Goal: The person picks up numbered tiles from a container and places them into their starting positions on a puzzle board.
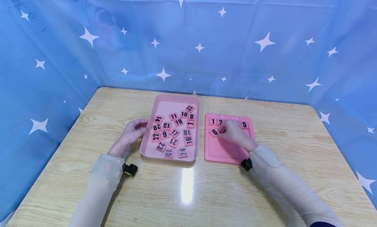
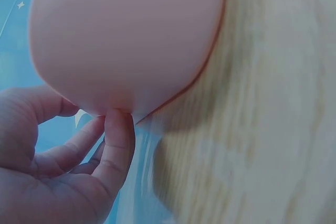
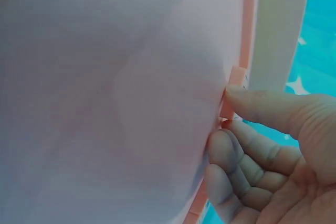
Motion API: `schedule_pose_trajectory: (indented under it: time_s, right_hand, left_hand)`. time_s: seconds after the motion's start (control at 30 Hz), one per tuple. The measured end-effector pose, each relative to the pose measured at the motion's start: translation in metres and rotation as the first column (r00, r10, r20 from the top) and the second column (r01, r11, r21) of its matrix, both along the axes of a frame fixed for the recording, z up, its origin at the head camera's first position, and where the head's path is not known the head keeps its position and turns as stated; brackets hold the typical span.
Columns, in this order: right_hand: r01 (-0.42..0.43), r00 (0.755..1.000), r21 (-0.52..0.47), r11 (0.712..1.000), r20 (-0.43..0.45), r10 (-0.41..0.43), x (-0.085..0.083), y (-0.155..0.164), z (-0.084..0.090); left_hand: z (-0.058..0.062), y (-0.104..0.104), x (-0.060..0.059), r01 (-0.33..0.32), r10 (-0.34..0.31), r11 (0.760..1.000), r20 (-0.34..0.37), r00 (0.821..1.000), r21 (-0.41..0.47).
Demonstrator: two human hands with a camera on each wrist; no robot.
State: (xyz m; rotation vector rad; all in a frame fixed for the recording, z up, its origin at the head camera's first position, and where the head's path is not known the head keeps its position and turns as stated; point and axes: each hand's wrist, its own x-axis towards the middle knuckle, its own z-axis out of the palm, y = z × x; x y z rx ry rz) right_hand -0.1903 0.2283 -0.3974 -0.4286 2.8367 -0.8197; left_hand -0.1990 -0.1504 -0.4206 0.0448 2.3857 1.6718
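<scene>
A pink tray (image 1: 173,96) holds several loose pink number tiles, such as tile 17 (image 1: 174,132). My left hand (image 1: 140,125) is at the tray's left rim, thumb and curled fingers on its wall. In the left wrist view the thumb (image 2: 118,129) touches the tray's outer wall (image 2: 126,35). To the right lies a pink puzzle board (image 1: 226,153) with tiles 1, 2 and 5 showing in its top row. My right hand (image 1: 222,131) pinches tile 6 (image 1: 214,132) over the board's second row and hides the middle of the top row. In the right wrist view the fingers (image 3: 231,145) pinch the tile's edge (image 3: 234,85) against the board (image 3: 105,103).
Both things lie on a light wood-grain table (image 1: 265,194). Blue star-printed cloth (image 1: 265,40) walls the table at the back and on both sides. A small black wrist camera (image 1: 129,168) sits on each sleeve.
</scene>
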Motion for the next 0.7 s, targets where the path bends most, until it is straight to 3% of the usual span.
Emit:
schedule_pose_trajectory:
  time_s: [0.37,0.7]
  right_hand:
    - [-0.03,0.999,0.025,0.999,-0.019,0.031,-0.0008,0.0019,0.0007]
    - [-0.022,0.999,0.053,0.998,-0.03,0.023,-0.001,0.0,0.0003]
  left_hand:
    - [0.0014,0.0007,0.0001,0.001,0.0,0.999,-0.015,1.0,0.039]
    - [-0.001,-0.0007,-0.0013,0.007,-0.007,1.0,-0.029,1.0,0.021]
